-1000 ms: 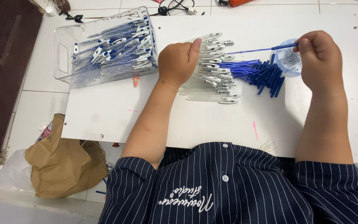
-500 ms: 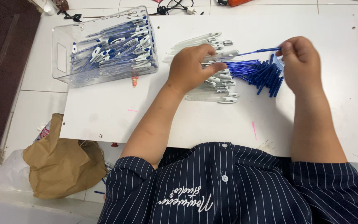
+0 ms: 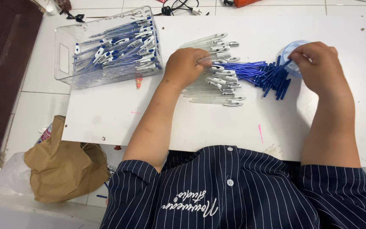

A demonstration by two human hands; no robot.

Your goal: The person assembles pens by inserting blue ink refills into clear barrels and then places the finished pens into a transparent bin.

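A crumpled brown paper bag point(image 3: 64, 163) slumps on the floor by the person's left side, below the white table point(image 3: 191, 123). On the table, the left hand point(image 3: 186, 65) curls over a heap of clear pen barrels point(image 3: 217, 82), fingers pinched on one barrel. Beside it lies a bundle of blue refills point(image 3: 263, 74). The right hand point(image 3: 318, 68) is closed, fingertips pinching at a small round clear tub point(image 3: 292, 47); what it grips I cannot tell. Farther left, a clear plastic bin point(image 3: 64, 59) holds finished blue-and-white pens point(image 3: 119, 48).
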